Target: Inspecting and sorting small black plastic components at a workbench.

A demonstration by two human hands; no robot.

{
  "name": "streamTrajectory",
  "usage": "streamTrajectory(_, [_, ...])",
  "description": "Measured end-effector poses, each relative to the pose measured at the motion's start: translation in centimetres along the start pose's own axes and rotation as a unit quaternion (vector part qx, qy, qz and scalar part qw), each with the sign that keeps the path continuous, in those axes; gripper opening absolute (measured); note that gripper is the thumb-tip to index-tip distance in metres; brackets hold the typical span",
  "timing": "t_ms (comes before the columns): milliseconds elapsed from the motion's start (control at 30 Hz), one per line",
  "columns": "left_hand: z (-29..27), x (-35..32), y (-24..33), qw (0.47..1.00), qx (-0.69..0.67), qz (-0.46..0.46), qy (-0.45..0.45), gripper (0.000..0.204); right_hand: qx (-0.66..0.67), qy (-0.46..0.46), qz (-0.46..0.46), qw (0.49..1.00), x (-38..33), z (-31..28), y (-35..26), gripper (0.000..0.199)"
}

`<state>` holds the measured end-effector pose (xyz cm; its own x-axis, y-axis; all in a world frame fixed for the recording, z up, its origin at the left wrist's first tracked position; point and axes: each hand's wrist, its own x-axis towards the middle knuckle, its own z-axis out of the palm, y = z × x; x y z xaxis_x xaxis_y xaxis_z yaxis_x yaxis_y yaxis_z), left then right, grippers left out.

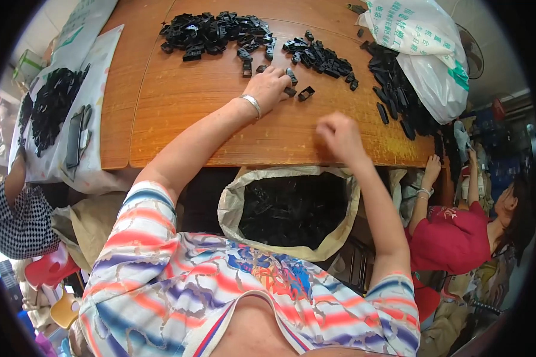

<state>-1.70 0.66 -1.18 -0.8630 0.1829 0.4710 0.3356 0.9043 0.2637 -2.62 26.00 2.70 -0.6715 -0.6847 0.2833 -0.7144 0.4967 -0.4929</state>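
Note:
My left hand [269, 88], with a silver bracelet at its wrist, reaches over the wooden table [190, 131]. Its fingers are bent down around a small black plastic piece [289, 91] by the thumb. Just to the right lies another loose black piece [305, 93]. My right hand [341, 135] hovers near the table's front edge, fingers curled in and slightly blurred; whatever they may hold is hidden. Beyond my left hand spreads a heap of small black plastic parts [211, 33], with a smaller pile [321, 58] to its right.
Below the table edge, an open sack [231, 205] holds many dark parts. Long black pieces [396, 89] lie at the right beside a white printed plastic bag [420, 53]. More black parts [53, 107] are at the left. People sit on both sides, one in a red shirt [449, 238].

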Motion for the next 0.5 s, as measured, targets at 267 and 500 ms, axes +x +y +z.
streamTrajectory(267, [-1.9, -1.5, 1.6, 0.996, -0.084, -0.024, -0.035, 0.030, -0.230, 0.086, -0.016, 0.969, 12.6, 0.2, 9.2, 0.020])
streamTrajectory(500, [-2.6, -3.4, 2.5, 0.994, -0.103, -0.022, -0.040, 0.030, -0.257, -0.064, 0.016, 0.964, 13.7, 0.5, 7.0, 0.026])
